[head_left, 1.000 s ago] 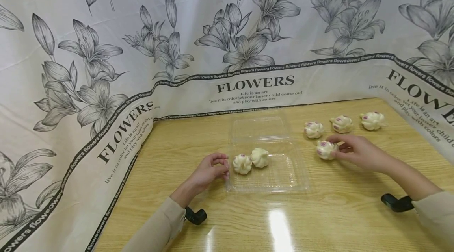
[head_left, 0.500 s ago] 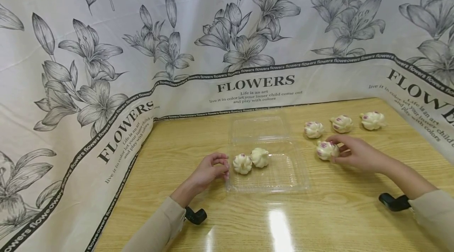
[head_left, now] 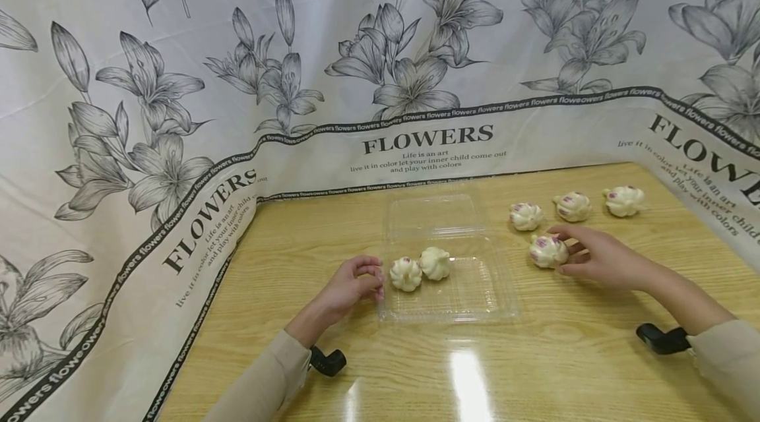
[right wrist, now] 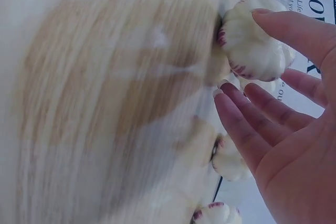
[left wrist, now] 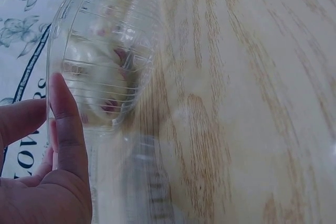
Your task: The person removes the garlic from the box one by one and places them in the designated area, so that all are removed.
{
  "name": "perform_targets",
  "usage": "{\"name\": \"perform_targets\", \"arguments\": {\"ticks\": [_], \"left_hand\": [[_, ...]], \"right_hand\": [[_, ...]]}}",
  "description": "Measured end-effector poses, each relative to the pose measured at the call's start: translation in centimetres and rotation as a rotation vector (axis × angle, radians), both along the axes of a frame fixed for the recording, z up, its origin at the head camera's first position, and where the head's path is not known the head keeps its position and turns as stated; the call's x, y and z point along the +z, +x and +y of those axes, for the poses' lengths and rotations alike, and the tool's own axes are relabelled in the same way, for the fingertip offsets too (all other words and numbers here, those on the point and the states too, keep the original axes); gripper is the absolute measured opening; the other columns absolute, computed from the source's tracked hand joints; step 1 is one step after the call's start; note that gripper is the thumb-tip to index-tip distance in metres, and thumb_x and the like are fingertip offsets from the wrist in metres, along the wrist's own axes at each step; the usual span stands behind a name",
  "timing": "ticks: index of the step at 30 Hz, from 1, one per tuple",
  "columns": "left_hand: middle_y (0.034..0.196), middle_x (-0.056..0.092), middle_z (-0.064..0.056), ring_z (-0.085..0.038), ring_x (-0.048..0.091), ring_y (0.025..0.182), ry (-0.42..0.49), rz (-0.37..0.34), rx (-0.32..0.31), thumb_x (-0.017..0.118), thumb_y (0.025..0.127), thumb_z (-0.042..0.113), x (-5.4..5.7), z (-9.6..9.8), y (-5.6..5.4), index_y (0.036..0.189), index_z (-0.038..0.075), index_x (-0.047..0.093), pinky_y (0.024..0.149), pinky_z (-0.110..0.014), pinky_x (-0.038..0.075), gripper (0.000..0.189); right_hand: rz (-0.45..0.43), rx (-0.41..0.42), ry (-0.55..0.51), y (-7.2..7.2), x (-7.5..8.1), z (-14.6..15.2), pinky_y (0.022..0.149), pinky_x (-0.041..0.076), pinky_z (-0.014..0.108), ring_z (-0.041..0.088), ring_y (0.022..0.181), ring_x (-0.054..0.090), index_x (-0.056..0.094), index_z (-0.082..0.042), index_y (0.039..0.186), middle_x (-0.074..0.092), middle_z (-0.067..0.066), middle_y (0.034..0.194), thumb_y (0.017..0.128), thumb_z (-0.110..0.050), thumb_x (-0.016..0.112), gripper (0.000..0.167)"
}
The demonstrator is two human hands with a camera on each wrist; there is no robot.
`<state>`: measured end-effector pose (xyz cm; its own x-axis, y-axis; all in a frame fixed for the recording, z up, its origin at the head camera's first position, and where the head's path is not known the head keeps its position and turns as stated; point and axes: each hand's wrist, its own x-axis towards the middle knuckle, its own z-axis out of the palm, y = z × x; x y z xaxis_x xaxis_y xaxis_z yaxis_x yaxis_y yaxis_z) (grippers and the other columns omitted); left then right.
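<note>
A clear plastic clamshell container (head_left: 469,290) lies opened out on the table, its lid (head_left: 433,214) folded back. Two garlic bulbs sit in its left half, one at the left (head_left: 406,275) and one (head_left: 435,264) beside it. My left hand (head_left: 350,287) pinches the container's left rim, thumb and finger either side of the edge in the left wrist view. To the right of the container, my right hand (head_left: 600,257) holds a purple-marked garlic bulb (head_left: 547,251) between thumb and index finger. Its other fingers stretch out loosely below the bulb in the right wrist view (right wrist: 262,43).
Behind the right hand stand three more garlic bulbs in a row: left (head_left: 526,216), middle (head_left: 572,206) and right (head_left: 624,201). A white flower-printed cloth (head_left: 427,151) hangs around the back and sides of the wooden table (head_left: 404,369).
The right hand shifts very slightly around its garlic bulb, with its fingers a little farther back on it. The left hand and the container stay in place.
</note>
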<state>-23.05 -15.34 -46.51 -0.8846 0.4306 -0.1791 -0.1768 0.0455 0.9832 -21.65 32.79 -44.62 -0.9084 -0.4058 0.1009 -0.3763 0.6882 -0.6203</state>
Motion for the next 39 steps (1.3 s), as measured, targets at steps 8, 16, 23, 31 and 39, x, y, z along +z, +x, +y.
{"name": "perform_targets", "arguments": {"ticks": [8, 16, 23, 31, 39], "left_hand": [[0.102, 0.056, -0.01, -0.017, 0.063, 0.079, 0.001, 0.001, 0.005, 0.056, 0.098, -0.007, 0.1, 0.0, 0.0, 0.139, -0.014, 0.04, 0.072, -0.028, 0.058, 0.044], [0.103, 0.056, -0.01, -0.017, 0.063, 0.079, 0.001, 0.0, 0.007, 0.056, 0.099, -0.006, 0.0, -0.1, 0.0, 0.139, -0.013, 0.04, 0.072, -0.029, 0.058, 0.044], [0.104, 0.056, -0.011, -0.018, 0.063, 0.08, -0.007, -0.002, 0.011, 0.057, 0.099, -0.006, 0.0, -0.1, 0.0, 0.139, -0.012, 0.042, 0.073, -0.029, 0.058, 0.044], [0.104, 0.056, -0.01, -0.017, 0.062, 0.08, -0.002, -0.01, 0.008, 0.056, 0.099, -0.006, 0.0, -0.1, 0.1, 0.139, -0.012, 0.04, 0.072, -0.028, 0.058, 0.044], [0.103, 0.056, -0.01, -0.017, 0.063, 0.079, -0.003, 0.0, 0.005, 0.055, 0.098, -0.006, 0.1, 0.0, 0.0, 0.139, -0.013, 0.041, 0.071, -0.029, 0.058, 0.043]], "right_hand": [[0.057, -0.018, 0.058, 0.6, 1.7, 0.6, 0.086, 0.058, 0.055, 0.048, 0.11, 0.062, 0.042, 0.008, 0.146, 0.054, 0.035, 0.133, 0.088, -0.017, 0.082, 0.075], [0.181, 0.001, 0.083, 1.4, 3.5, -0.9, 0.087, 0.055, 0.061, 0.046, 0.113, 0.06, 0.047, 0.004, 0.145, 0.055, 0.029, 0.135, 0.088, -0.015, 0.081, 0.069], [0.257, 0.051, 0.074, 1.9, 4.5, -3.8, 0.086, 0.055, 0.061, 0.041, 0.11, 0.063, 0.053, -0.001, 0.142, 0.058, 0.023, 0.136, 0.09, -0.017, 0.08, 0.062], [0.201, 0.118, 0.038, 2.2, 4.6, -7.3, 0.089, 0.058, 0.053, 0.035, 0.114, 0.063, 0.053, -0.001, 0.143, 0.06, 0.02, 0.135, 0.094, -0.022, 0.076, 0.058], [0.156, 0.174, 0.007, 2.2, 3.7, -9.9, 0.09, 0.057, 0.054, 0.036, 0.114, 0.063, 0.054, -0.001, 0.142, 0.058, 0.019, 0.139, 0.097, -0.026, 0.073, 0.054]]}}
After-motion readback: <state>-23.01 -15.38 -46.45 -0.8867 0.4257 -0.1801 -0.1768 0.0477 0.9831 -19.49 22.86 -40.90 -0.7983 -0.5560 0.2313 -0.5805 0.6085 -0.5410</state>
